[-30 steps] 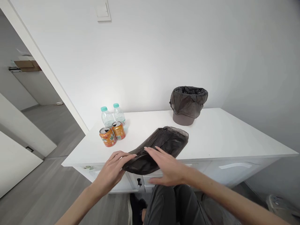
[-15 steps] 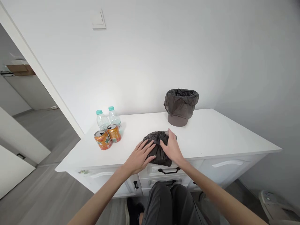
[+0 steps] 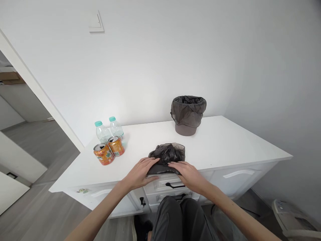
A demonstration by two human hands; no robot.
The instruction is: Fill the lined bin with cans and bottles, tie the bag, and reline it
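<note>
A crumpled black plastic bag (image 3: 167, 154) lies at the front edge of the white counter, its near side flattened into a strip. My left hand (image 3: 140, 172) is at the bag's left end, with the fingers over the top and the thumb lower, in front of the counter edge. At the right end my right hand (image 3: 189, 174) has its fingers across the bag's near part, its thumb mostly hidden underneath. Both hands grip the near edge of the bag between them. Whatever may be inside the bag cannot be seen.
Behind the bag stands a brown bin (image 3: 185, 130) lined with a black bag (image 3: 188, 112). To the left are two orange cans (image 3: 104, 154) and two clear bottles (image 3: 102, 133) with teal caps. The white counter (image 3: 230, 144) has drawers below, and a wall rises behind.
My hands have moved from the top of the bag to its near edge. The bag's near side is now flatter and its far part more exposed. The view has shifted slightly.
</note>
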